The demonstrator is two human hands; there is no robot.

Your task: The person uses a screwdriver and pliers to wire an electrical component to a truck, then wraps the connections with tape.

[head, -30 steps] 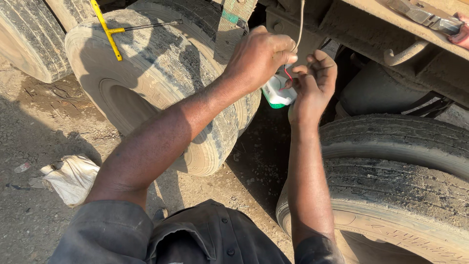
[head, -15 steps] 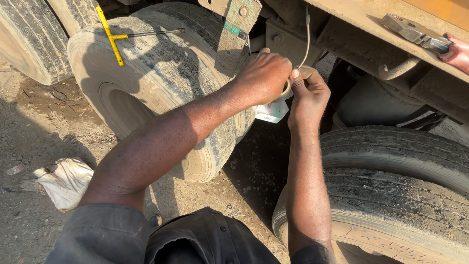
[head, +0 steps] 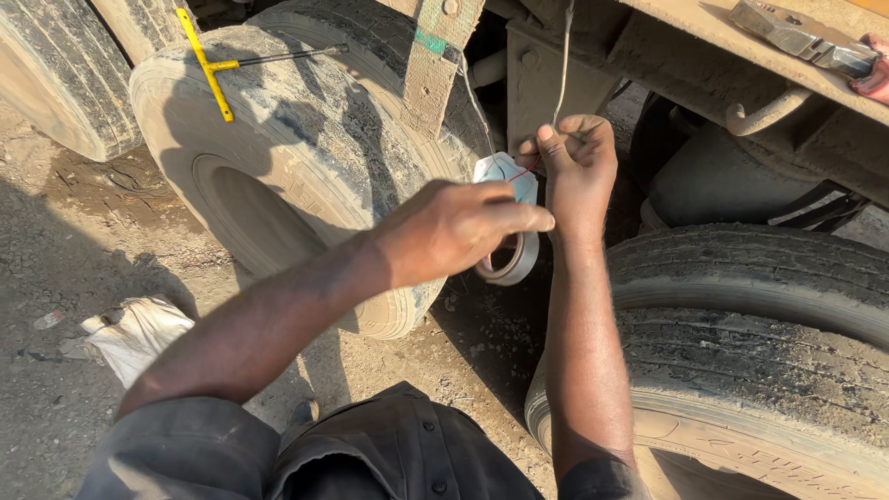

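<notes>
My left hand (head: 458, 231) holds a roll of tape (head: 515, 261) that hangs under its fingers, between two truck tyres. My right hand (head: 576, 162) is raised just right of it and pinches thin wires (head: 562, 65) that drop from the truck frame. A small white and green lamp-like part (head: 505, 174) with a red wire sits between the two hands, against my right thumb. Both forearms reach forward from dark sleeves.
A dusty tyre (head: 306, 157) stands at the left with a yellow T-handle tool (head: 215, 69) lying on its tread. Another tyre (head: 741, 352) fills the lower right. A metal bracket (head: 435, 65) hangs from the frame (head: 704, 65). A white cloth (head: 134, 333) lies on the dirt ground.
My left hand has come down and away from the wires, now showing the tape roll below it. My right hand stays at the wires, holding them a little higher.
</notes>
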